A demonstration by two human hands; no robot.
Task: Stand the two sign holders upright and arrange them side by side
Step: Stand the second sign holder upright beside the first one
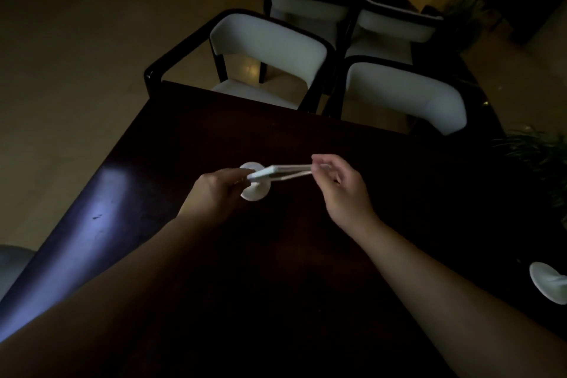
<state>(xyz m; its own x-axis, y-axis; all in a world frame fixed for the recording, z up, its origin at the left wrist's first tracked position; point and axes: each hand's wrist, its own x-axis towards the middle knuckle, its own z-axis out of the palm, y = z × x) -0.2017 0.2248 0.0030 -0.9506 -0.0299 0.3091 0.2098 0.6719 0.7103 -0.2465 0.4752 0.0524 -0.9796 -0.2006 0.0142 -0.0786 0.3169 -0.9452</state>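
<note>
Both hands (221,190) (343,187) have fingers pinching my holder (280,171); light, stiff, top-heavy, so I'd grip near its base (254,190).

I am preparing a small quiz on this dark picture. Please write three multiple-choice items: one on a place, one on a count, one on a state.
1. Where is the second white round-based sign holder?
A. right edge of the dark wooden table
B. on a chair
C. on the floor

2. How many hands touch the flat white panel?
A. none
B. one
C. two

3. How does that panel lie?
A. upright
B. nearly level
C. broken apart

Answers: 1 A, it sits at the right frame border; 2 C, left hand and right hand pinch its ends; 3 B, seen edge-on above its round base.
</note>
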